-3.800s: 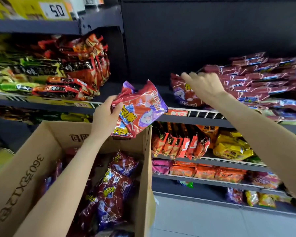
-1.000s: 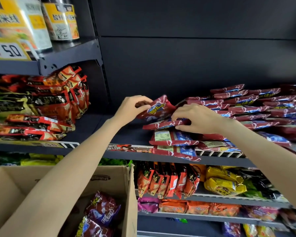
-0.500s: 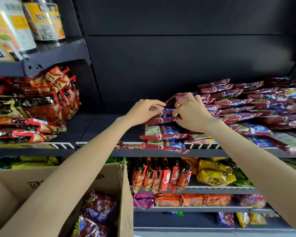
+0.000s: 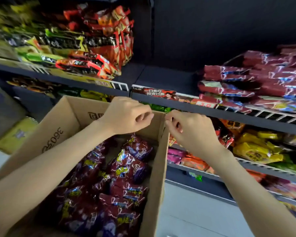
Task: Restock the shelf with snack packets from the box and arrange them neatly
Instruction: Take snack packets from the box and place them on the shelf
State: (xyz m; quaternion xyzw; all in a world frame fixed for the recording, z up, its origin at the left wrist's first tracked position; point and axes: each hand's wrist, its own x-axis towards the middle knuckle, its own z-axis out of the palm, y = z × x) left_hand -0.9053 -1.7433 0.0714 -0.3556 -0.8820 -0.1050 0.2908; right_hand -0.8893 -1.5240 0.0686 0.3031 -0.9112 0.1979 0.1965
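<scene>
Your left hand (image 4: 126, 116) hangs over the far end of the cardboard box (image 4: 158, 170), at about 12 o'clock from the box's middle. Its fingers are loosely curled with the thumb near the fingertips, and they hold nothing. Your right hand (image 4: 189, 131) is just beside it at 3 o'clock, over the box's right wall near the far corner, fingers curled in the same loose way and also empty. The two hands nearly meet at the fingertips, though a narrow gap shows between them.

The snack packets (image 4: 113, 177) you are restocking lie in the box below, at 6 o'clock from both hands: dark red and purple bags heaped loosely and filling the bottom. The nearest bag sits just under your left wrist; none touches either hand's fingers.

The shelf (image 4: 169, 77) runs across at 12 o'clock, above and behind your hands. On it, at 2 o'clock from your right hand, flat stacks of matching red packets (image 4: 249, 79) are piled several layers high, their front edges overhanging the white wire rail (image 4: 273, 114). A bare dark stretch of shelf lies directly at 12 o'clock, left of those stacks. At 10 o'clock a separate pile of orange and green packets (image 4: 85, 47) fills the neighbouring section. Lower shelves at 3 o'clock carry yellow bags (image 4: 256, 149), partly blurred.
</scene>
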